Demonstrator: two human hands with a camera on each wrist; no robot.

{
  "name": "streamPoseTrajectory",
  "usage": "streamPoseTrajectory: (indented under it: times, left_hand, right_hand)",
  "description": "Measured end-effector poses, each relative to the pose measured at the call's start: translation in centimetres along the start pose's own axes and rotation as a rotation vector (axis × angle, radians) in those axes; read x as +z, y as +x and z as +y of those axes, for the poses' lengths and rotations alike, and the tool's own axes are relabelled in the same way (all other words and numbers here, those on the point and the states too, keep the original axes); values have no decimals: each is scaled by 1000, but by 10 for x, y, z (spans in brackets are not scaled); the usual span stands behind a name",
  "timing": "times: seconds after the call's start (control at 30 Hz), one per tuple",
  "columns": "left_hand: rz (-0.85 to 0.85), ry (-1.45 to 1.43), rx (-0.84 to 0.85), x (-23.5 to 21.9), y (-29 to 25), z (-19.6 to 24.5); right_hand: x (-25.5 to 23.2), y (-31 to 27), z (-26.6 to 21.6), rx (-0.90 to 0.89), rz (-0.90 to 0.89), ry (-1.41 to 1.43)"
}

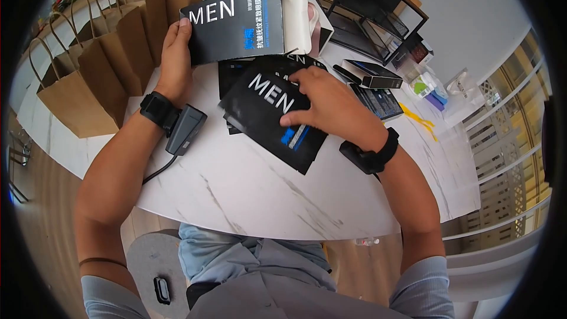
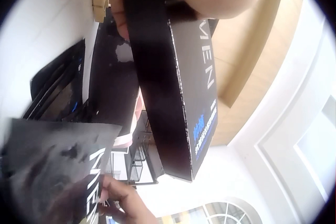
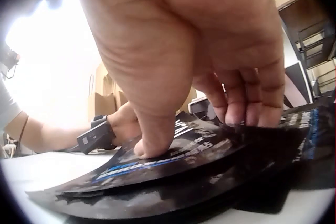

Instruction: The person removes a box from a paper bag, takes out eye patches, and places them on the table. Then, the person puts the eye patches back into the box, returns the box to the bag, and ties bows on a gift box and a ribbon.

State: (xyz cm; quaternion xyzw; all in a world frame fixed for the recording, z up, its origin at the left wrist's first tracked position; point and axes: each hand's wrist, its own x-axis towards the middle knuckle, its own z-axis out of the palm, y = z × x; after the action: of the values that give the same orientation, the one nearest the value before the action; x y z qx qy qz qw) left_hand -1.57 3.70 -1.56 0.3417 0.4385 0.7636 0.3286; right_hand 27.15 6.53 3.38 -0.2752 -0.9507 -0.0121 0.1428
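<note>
Black MEN box [image 1: 224, 32], end flap open, gripped in left hand [image 1: 175, 62] over marble-look tabletop [image 1: 236, 189], right hand [image 1: 331, 103] pinching black MEN packets [image 1: 266, 115] nearer the person, brown paper bags [image 1: 121, 53] at left.

White table [image 1: 189, 198] (grey-veined), wooden floor [image 1: 52, 224], pale wall [image 1: 472, 15]

Bright head view, window [image 1: 512, 162] at right bowed by fisheye, black corners, soft left wrist view, right wrist view glaring white upper left
</note>
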Motion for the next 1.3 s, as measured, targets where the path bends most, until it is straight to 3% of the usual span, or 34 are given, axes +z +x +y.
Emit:
streamPoseTrajectory:
  times: [0.07,0.13,0.2,0.3,0.37,0.47,0.53,0.67,0.73,0.8,0.83,0.93,1.0,1.07,1.13,1.3]
  left_hand:
    - [-7,-16,5,3,-1,1]
    - [11,-14,-11,4,-3,3]
    - [17,-8,-21,4,-5,5]
    - [8,-12,-25,1,-1,-1]
    - [-2,-18,-11,0,0,-1]
    - [17,14,-29,1,-2,-1]
    - [-16,-3,-19,-2,1,-4]
    - [-27,12,-7,-4,1,-2]
    - [-10,-1,-29,0,-3,0]
    - [-7,1,-26,2,-4,1]
    - [-4,6,-21,2,-5,2]
    - [52,66,-39,5,-8,6]
    - [25,35,-39,2,-5,1]
    - [-10,11,-30,2,-1,-1]
    - [-15,36,-17,1,-2,-2]
    - [-4,41,-14,1,-3,0]
  right_hand:
    - [-5,2,9,159,-3,273]
    - [-5,1,16,172,31,314]
    - [-6,0,22,331,-50,464]
    - [10,-6,46,253,72,494]
    - [4,-5,39,202,132,511]
    - [-4,-13,22,236,62,334]
    - [-2,-17,19,94,-66,70]
    - [-10,-12,29,201,-24,306]
    - [-15,-14,28,255,31,285]
    - [-14,-18,37,307,147,277]
    - [-11,-21,44,209,338,283]
    - [-18,-22,88,305,773,353]
    - [-49,-20,72,317,883,679]
    - [-57,-20,69,270,896,617]
    - [-58,-18,56,165,654,589]
    - [-64,-16,42,254,401,617]
